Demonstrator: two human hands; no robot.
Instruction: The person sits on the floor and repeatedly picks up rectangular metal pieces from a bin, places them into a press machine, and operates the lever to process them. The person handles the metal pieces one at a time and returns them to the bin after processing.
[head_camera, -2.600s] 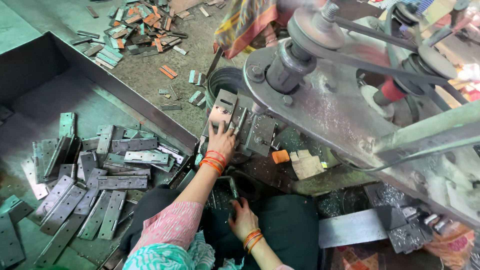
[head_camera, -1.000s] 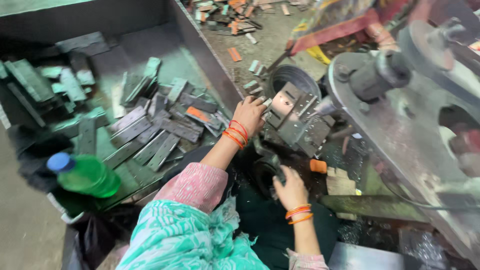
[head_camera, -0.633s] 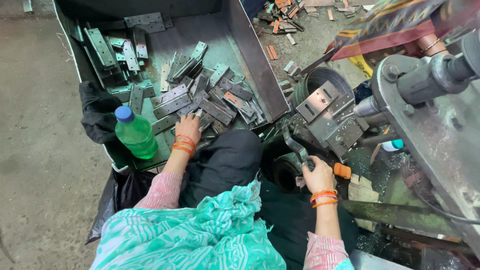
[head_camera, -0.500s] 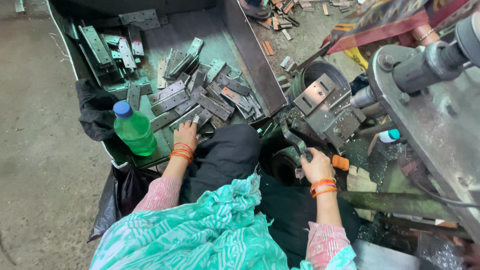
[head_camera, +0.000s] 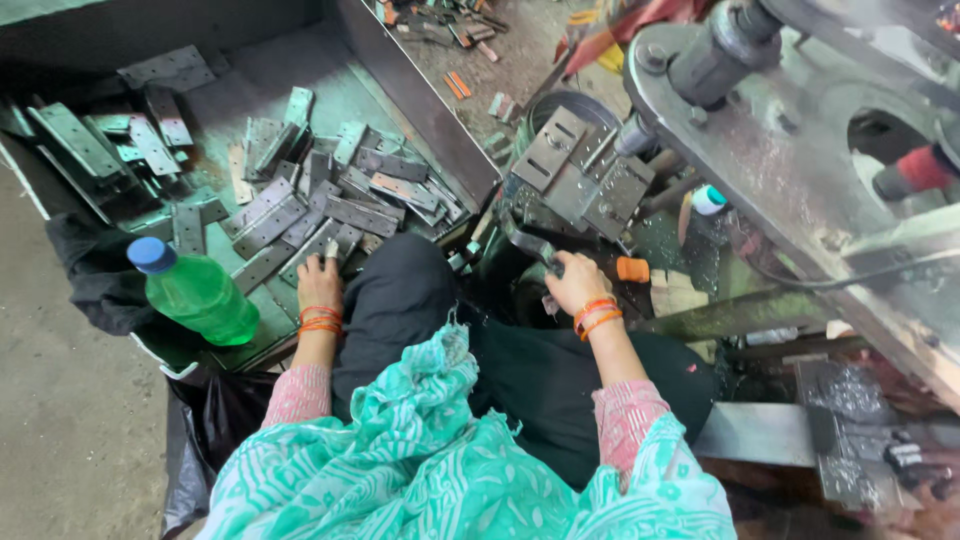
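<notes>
Seen nearest the camera: a teal patterned shawl (head_camera: 440, 470) at 6 o'clock, with pink sleeves and black-clad knees just past it. Orange bangles are worn on both wrists.

Left hand (head_camera: 320, 285) is laid at 9 o'clock of the knees, on the front edge of the metal tray (head_camera: 410, 110). Its fingers are curled down onto a flat grey metal plate (head_camera: 318, 243) at the near end of the pile; whether the plate is actually gripped cannot be told.

Right hand (head_camera: 575, 283) is closed around a dark lever handle (head_camera: 530, 245) at 1 o'clock of the knees, fist tight on it. An orange cap-like piece (head_camera: 632, 269) is seen just beside that hand, at its 3 o'clock.

A green plastic bottle (head_camera: 195, 295) with a blue cap is laid tilted at 9 o'clock of the left hand, next to a black cloth (head_camera: 95, 275).

Further out, at 12 o'clock of the left hand, a heap of perforated metal strips (head_camera: 340, 190) is spread across the tray floor.

Beyond the right hand, slotted steel die blocks (head_camera: 575, 175) are mounted at 12 o'clock, under a large grey press frame (head_camera: 800, 130) at 2 o'clock. Scrap pieces (head_camera: 450, 25) are scattered on the floor farthest away.
</notes>
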